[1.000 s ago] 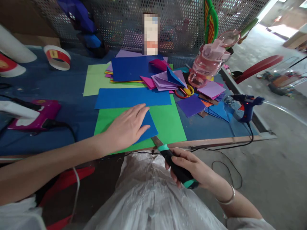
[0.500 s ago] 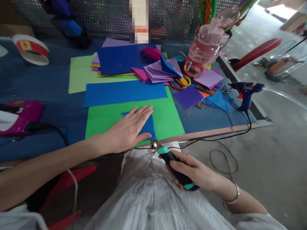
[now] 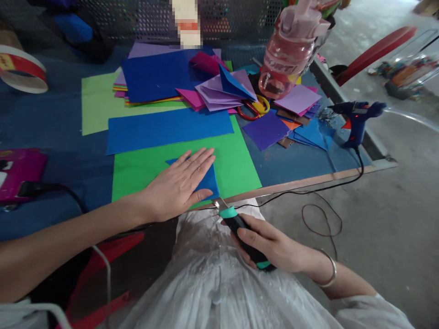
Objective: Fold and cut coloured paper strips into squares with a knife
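Left hand (image 3: 178, 185) flat, fingers spread, pressing small blue paper (image 3: 207, 179) onto green sheet (image 3: 236, 164) at near edge of bench (image 3: 308, 183). Right hand (image 3: 274, 246), fingers clamped round utility knife (image 3: 240, 228), just off bench edge; blade tip at blue paper's near corner. Beyond green sheet: long blue strip (image 3: 168, 128), paper stack (image 3: 154, 77), folded purple pieces (image 3: 222, 89), scissors (image 3: 255, 108), pink bottle (image 3: 288, 59). Right of green sheet: glue gun (image 3: 356, 116), cable (image 3: 308, 192) trailing along bench edge.
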Demonstrator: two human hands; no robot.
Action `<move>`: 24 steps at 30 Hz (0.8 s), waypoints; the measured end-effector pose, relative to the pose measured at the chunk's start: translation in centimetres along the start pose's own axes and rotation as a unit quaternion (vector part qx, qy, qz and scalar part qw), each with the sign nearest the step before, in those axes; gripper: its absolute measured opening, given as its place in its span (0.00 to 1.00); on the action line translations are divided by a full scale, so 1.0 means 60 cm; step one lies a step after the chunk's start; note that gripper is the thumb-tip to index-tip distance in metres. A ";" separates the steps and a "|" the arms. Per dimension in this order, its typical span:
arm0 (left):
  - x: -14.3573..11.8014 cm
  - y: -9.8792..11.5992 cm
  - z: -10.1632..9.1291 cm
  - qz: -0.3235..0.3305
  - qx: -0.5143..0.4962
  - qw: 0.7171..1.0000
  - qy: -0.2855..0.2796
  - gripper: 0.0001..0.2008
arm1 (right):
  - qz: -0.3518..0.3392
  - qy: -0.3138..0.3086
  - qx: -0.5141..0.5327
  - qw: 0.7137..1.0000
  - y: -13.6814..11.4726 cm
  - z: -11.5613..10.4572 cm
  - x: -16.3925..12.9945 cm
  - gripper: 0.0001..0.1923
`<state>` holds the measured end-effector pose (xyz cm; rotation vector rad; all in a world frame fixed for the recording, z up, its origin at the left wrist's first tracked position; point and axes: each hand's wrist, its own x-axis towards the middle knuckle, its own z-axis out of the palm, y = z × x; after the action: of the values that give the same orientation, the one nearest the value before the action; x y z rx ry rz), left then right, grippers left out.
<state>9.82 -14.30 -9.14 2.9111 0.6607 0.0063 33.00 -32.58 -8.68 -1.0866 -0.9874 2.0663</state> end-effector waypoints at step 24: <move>-0.021 0.021 0.000 -0.017 -0.025 0.993 0.114 0.25 | 0.033 -0.004 -0.030 0.999 -0.026 -0.022 -0.010 0.21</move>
<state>9.22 -15.97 -8.88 2.8754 0.7319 0.3513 34.66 -31.71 -7.65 -1.1568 -1.0358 2.1066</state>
